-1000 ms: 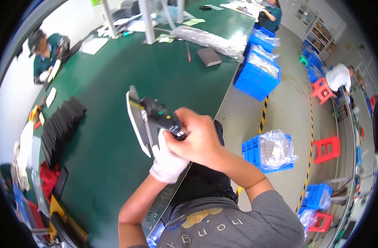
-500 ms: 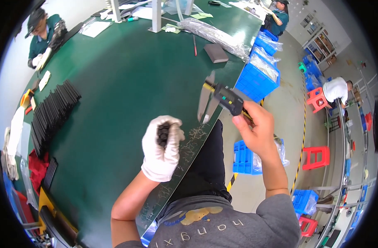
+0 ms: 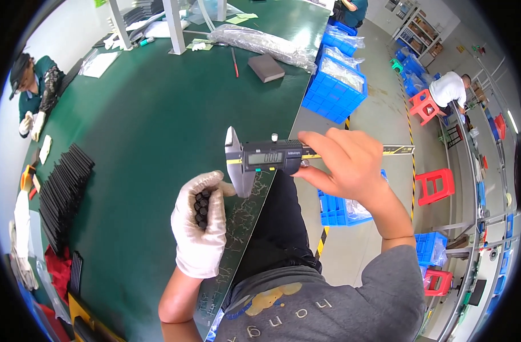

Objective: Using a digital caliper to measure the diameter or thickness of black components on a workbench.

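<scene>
The gloved left hand (image 3: 200, 233) was closed around a bundle of black rods (image 3: 201, 208), whose ends faced up and whose long axis seemed steep (most of their length was hidden in the fist). The bundle lay left of the bare right hand (image 3: 351, 162), which pinched a digital caliper (image 3: 267, 158) between thumb and fingers. The caliper ran crosswise, its jaws together and just right of the left hand, its beam passing beyond the right.

The left hand (image 3: 199, 236) partly hides the black pieces (image 3: 201, 208), so their length cannot be seen. The right hand (image 3: 348, 165) covers part of the caliper (image 3: 266, 158). The top edge cuts off part of a far worker (image 3: 355, 13).
</scene>
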`<state>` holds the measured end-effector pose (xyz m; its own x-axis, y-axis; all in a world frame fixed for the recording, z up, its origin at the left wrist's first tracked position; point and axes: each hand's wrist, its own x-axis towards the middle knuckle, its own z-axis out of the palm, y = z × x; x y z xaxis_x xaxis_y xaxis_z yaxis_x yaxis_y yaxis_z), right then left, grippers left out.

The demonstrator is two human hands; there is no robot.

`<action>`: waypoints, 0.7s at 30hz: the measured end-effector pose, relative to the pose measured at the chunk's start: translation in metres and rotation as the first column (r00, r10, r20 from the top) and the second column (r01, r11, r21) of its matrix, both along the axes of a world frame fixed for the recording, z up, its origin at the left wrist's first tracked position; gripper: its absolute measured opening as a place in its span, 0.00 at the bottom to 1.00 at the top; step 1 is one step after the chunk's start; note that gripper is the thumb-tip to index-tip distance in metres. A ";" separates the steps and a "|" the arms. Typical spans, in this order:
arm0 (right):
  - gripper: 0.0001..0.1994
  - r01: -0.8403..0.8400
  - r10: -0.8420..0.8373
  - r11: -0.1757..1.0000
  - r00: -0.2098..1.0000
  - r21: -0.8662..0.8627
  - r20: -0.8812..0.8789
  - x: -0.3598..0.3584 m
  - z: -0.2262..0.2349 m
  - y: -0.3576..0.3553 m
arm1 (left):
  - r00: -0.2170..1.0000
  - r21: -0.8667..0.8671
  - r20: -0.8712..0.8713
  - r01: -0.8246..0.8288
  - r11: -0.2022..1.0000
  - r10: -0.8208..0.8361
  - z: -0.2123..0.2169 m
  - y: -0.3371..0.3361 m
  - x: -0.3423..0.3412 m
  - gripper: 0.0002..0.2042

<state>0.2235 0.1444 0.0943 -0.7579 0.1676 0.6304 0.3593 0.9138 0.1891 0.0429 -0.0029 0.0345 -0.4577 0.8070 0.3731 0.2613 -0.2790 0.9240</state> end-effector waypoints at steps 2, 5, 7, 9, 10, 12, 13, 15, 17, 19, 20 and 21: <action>0.20 0.008 -0.007 0.999 1.000 0.035 -0.019 -0.003 0.007 -0.001 | 0.999 -0.016 0.048 -0.015 1.000 0.016 0.001 -0.001 0.001 0.09; 0.20 0.034 -0.032 0.999 0.997 0.037 -0.075 -0.004 0.003 0.006 | 0.996 0.016 0.085 0.008 1.000 -0.009 -0.002 0.001 0.001 0.09; 0.19 0.080 -0.078 0.997 0.988 0.010 -0.130 -0.005 -0.006 0.010 | 0.995 -0.001 0.095 0.020 1.000 -0.020 -0.003 0.001 0.001 0.09; 0.19 0.050 -0.051 0.999 0.991 -0.014 -0.124 -0.003 -0.007 0.010 | 0.997 -0.007 0.070 0.033 0.999 -0.033 -0.005 0.002 0.002 0.08; 0.19 0.027 -0.031 0.999 0.992 -0.037 -0.121 -0.002 -0.009 0.009 | 0.999 0.005 0.031 0.021 1.000 -0.021 -0.009 0.003 0.001 0.07; 0.19 -0.009 -0.001 0.997 0.991 -0.071 -0.131 0.000 -0.009 0.006 | 0.999 -0.004 -0.043 0.000 1.000 -0.001 -0.012 0.005 0.002 0.07; 0.20 -0.029 0.015 0.995 0.989 -0.093 -0.148 0.000 -0.008 0.003 | 1.000 0.015 0.017 0.006 1.000 -0.007 -0.017 0.007 0.004 0.07; 0.22 -0.012 -0.004 0.990 0.994 -0.138 -0.111 -0.002 -0.007 -0.002 | 1.000 0.004 0.007 -0.006 1.000 0.006 -0.016 0.004 0.006 0.07; 0.23 0.021 -0.033 0.985 0.997 -0.172 -0.070 -0.003 -0.009 -0.005 | 1.000 -0.039 0.013 0.010 0.999 -0.010 -0.013 0.002 0.006 0.08; 0.22 0.043 -0.056 0.956 0.998 -0.289 -0.037 -0.007 -0.011 -0.009 | 1.000 0.021 -0.014 -0.008 1.000 0.009 -0.019 0.004 0.004 0.08; 0.22 0.039 -0.051 0.956 0.998 -0.291 -0.035 -0.009 -0.012 -0.010 | 0.999 0.084 -0.042 -0.019 0.996 0.023 -0.022 0.005 0.003 0.09; 0.20 0.019 -0.040 0.945 0.997 -0.327 -0.059 -0.011 -0.015 -0.012 | 0.999 0.081 -0.041 -0.025 0.996 0.028 -0.022 0.005 0.003 0.09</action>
<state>0.2124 0.1321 0.0798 -0.7091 0.3938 0.5849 0.3887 0.9104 -0.1417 0.0455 0.0024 0.0122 -0.4608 0.7613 0.4561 0.3078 -0.3449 0.8867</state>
